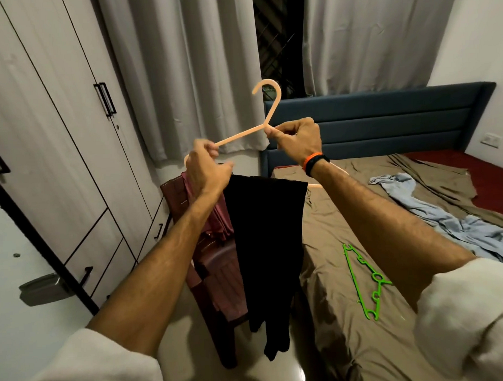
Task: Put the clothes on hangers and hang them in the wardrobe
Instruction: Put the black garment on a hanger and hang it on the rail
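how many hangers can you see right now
2. A peach hanger is held up by both hands, left hand and right hand, with dark trousers draped over it. A green hanger lies on the bed. Others may be hidden.

Hangers: two. One peach hanger (266,115) pinched between the fingers of both hands; one green hanger (364,280) lying on the bed, below and right of the right fingers.
Hands: two. Left hand (205,170) and right hand (298,140), both up at the peach hanger.
Garments: three. One black garment (268,246) draped just under the fingers; one maroon garment (215,248) beside it, beneath the left fingers; one light blue garment (445,217) crumpled on the bed, well right of the right fingers.
Wristbands: one, orange and black (315,162), behind the right fingers.
Curtains: two grey panels (183,64), beyond the fingers.
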